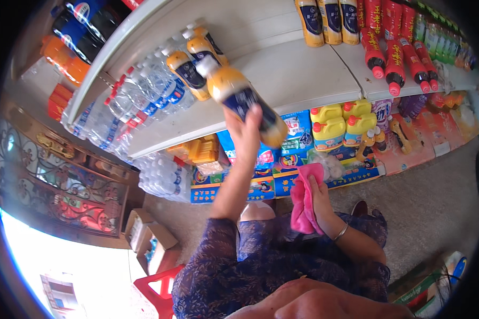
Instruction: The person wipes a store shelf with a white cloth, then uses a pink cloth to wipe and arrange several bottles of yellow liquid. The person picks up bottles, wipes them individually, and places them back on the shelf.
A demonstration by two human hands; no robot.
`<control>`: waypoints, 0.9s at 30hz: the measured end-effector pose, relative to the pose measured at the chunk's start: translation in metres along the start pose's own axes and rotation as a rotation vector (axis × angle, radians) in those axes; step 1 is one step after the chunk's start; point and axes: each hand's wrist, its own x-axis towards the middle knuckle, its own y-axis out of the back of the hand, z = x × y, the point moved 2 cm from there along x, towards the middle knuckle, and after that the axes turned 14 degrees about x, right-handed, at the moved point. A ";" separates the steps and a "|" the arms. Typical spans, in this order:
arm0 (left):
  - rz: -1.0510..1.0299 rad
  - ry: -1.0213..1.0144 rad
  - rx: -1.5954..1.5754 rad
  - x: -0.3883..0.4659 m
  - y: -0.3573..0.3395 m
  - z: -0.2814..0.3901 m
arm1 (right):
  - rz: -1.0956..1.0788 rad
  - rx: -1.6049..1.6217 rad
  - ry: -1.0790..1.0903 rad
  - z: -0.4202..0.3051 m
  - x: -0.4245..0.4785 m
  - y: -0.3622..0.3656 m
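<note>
My left hand [243,131] is closed around an orange drink bottle [245,97] with a white cap and a dark blue label. The bottle is tilted, its cap towards the upper left, in front of the shelf [287,83]. Close behind its cap, similar orange drink bottles [187,73] stand on the shelf, beside clear water bottles [151,93]. In my right hand [321,197] is a folded pink cloth [305,199], held low in front of my body.
More orange drink bottles [331,22] and red bottles [395,60] stand further right. Below are yellow jugs [328,133], blue cartons [233,194] and shrink-wrapped water bottles [161,175]. An open cardboard box [159,243] and a red plastic stool [157,287] are at lower left.
</note>
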 end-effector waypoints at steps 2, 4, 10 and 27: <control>0.039 -0.124 0.205 0.053 0.000 -0.002 | -0.022 -0.031 -0.014 0.004 -0.004 -0.003; 0.073 -0.154 0.423 0.098 -0.007 -0.018 | -0.118 -0.047 -0.064 0.001 -0.013 -0.004; 0.312 -0.349 0.845 0.174 -0.013 -0.093 | -0.198 -0.059 -0.052 0.011 -0.014 0.004; 0.077 -0.011 1.306 0.167 -0.016 -0.092 | -0.198 0.039 -0.054 0.000 -0.014 0.000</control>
